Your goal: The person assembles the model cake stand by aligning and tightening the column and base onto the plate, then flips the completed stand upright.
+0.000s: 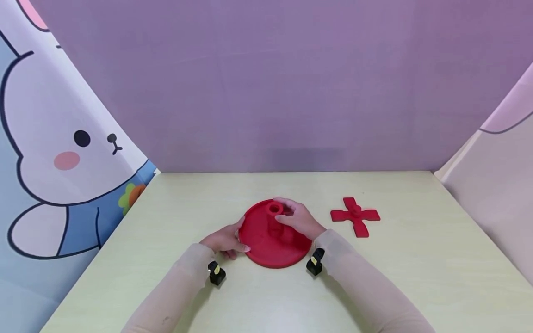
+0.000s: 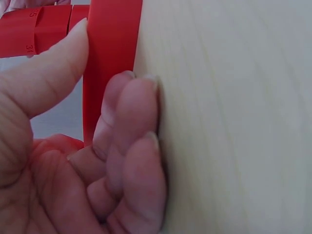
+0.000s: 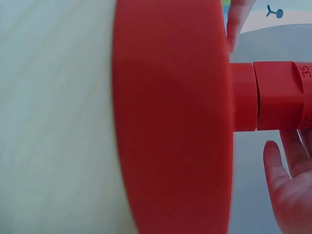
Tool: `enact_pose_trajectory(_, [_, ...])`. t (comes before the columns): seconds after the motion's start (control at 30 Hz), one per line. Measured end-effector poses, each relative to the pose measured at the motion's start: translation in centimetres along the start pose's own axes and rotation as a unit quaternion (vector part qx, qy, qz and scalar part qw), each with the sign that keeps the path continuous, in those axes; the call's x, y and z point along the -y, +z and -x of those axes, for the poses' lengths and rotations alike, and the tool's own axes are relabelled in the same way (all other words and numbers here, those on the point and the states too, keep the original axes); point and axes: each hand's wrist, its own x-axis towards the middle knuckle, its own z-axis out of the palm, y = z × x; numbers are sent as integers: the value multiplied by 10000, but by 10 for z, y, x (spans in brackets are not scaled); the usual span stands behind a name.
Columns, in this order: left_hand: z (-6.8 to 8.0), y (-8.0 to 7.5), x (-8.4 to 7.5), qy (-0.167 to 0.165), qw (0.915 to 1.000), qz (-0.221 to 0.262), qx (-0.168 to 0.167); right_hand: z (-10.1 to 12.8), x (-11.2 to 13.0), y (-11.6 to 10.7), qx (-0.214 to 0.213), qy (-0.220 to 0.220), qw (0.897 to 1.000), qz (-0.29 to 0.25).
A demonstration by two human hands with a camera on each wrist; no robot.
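Note:
A red round disc [image 1: 266, 249] lies flat on the pale table, with a red numbered post [image 1: 274, 216] standing up from its middle. My left hand [image 1: 226, 240] holds the disc's left rim. In the left wrist view the thumb lies on the disc rim [image 2: 112, 58] and the curled fingers [image 2: 131, 146] press against the table beside it. My right hand [image 1: 297, 219] reaches over the disc from the right and curls round the top of the post. In the right wrist view its fingers [image 3: 287, 190] sit close under the post [image 3: 273, 95], above the disc [image 3: 170, 122].
A red cross-shaped piece [image 1: 355, 216] lies flat to the right of the disc. The pale table [image 1: 416, 273] is walled by a purple backdrop [image 1: 291, 83] behind, a cartoon rabbit panel [image 1: 62, 152] on the left and a pale panel [image 1: 499, 185] on the right.

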Motion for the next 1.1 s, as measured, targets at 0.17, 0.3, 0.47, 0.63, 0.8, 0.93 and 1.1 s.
enact_pose_trajectory(0.17, [-3,0,1,-6,10000,65,12,0,0,0,-80,-28,9999,99])
enact_pose_trajectory(0.3, [-4,1,2,35,9999,101,-1,-1,-1,2,-260,-26,9995,197])
enact_pose_trajectory(0.47, [-6,1,5,42,9999,156,-17,-2,-1,5,-447,121,9987,204])
enact_pose_trajectory(0.63, [-7,0,7,62,9998,173,2,-1,-2,7,-637,-30,9972,384])
enact_pose_trajectory(0.8, [-7,0,7,119,9998,166,57,3,0,8,-608,-110,9974,366])
enact_pose_trajectory(0.93, [-5,-1,6,144,9997,206,43,6,6,10,-425,155,9990,-31])
enact_pose_trajectory(1.1, [-5,0,5,235,9995,227,49,7,6,13,-402,48,9987,301])
